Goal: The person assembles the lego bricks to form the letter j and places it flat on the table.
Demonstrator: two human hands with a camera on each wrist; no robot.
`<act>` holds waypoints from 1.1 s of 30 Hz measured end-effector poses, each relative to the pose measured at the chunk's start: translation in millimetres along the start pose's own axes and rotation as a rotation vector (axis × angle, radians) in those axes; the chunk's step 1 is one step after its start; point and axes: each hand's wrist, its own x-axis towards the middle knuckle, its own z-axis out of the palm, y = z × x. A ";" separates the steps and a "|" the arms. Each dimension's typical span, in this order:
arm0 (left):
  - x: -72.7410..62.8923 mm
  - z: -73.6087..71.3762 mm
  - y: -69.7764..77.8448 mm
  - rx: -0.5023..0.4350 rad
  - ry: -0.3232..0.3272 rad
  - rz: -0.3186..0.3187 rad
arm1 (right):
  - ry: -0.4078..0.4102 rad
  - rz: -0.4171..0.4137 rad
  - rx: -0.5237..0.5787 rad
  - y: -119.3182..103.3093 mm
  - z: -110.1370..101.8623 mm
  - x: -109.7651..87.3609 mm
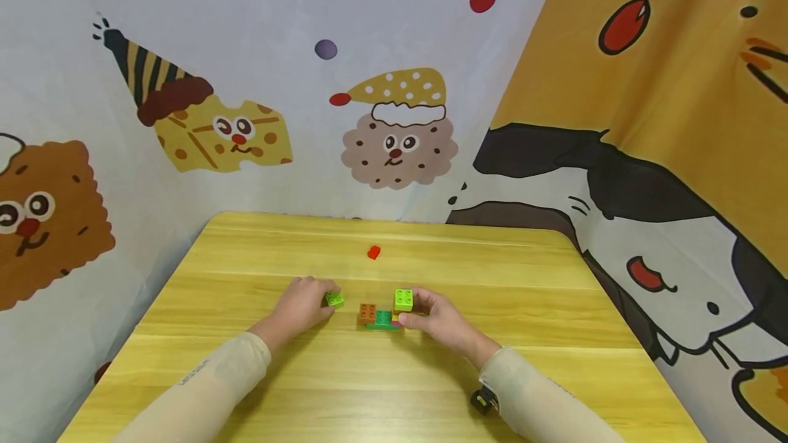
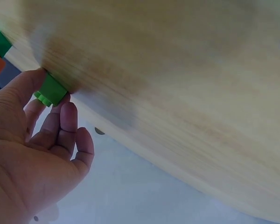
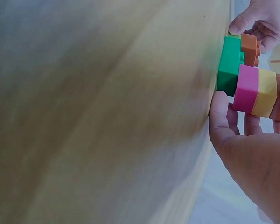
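Beige sleeves (image 1: 548,395) in front, wooden table (image 1: 369,388) beneath, both my hands gripping!
My right hand (image 1: 440,320) grasps the block build (image 1: 382,318) near mid-table: dark green base, an orange brick (image 1: 367,312) at its left end and, at its right, a tower (image 1: 403,300) of pink, yellow, orange and lime. My left hand (image 1: 306,301) pinches a lime brick (image 1: 335,300), just beside the build but apart from it. Wood spreads either side toward the table's edges, and a small red piece (image 1: 373,252) lies short of the far edge.

Wood-grain table (image 1: 345,388), small red brick (image 1: 373,252), green-based brick stack (image 1: 383,318)
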 end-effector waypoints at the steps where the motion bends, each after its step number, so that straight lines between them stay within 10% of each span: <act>1: 0.2 0.0 0.0 0.002 -0.003 -0.002 | -0.001 -0.002 0.002 -0.1 -0.4 -0.2; 18: 14.8 -14.4 5.5 -0.010 -0.008 0.060 | 0.001 0.026 -0.018 -2.5 0.2 -1.1; 23: 28.9 -38.4 41.2 -0.146 -0.017 0.056 | -0.014 0.025 0.012 -0.2 1.1 -0.8; 33: 45.2 -55.9 104.5 -0.121 -0.091 0.305 | -0.054 -0.002 0.062 -0.2 0.7 2.1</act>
